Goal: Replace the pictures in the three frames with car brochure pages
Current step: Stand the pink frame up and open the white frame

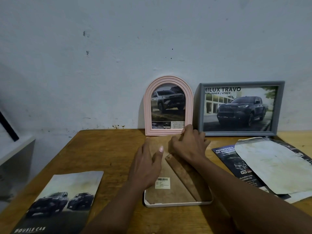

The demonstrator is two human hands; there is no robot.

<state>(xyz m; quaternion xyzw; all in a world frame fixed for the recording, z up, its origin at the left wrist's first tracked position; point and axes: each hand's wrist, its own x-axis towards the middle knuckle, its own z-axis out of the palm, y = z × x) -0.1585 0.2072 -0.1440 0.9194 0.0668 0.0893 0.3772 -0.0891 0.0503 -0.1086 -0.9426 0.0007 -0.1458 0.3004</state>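
the third frame, a white frame (pixel 177 204), lies face down on the wooden table (pixel 104 149) under both hands. the left hand (pixel 146 166) lies flat on its brown backing board (pixel 170 194), fingers straight and slightly apart. the right hand (pixel 190 146) is knuckled over the board's far edge with fingers bent. their tips are hidden, so i cannot tell whether they pinch a tab or only press.

risks, as i judge them: the board looks like thin pressed fibre, matt and mottled, and prying at one edge could crease or snap it. the hinged stand leg (pixel 184 173), on the near side of the right fingers, could tear at its joint. just beyond the right fingertips the pink arched frame (pixel 147 107), ribbed plastic, leans on the wall, and a knock could tip it. the grey rectangular frame (pixel 241 83) leans to their right. the glossy double cab brochure page (pixel 64 196) lies well left of the left fingers, its edge slightly curled.
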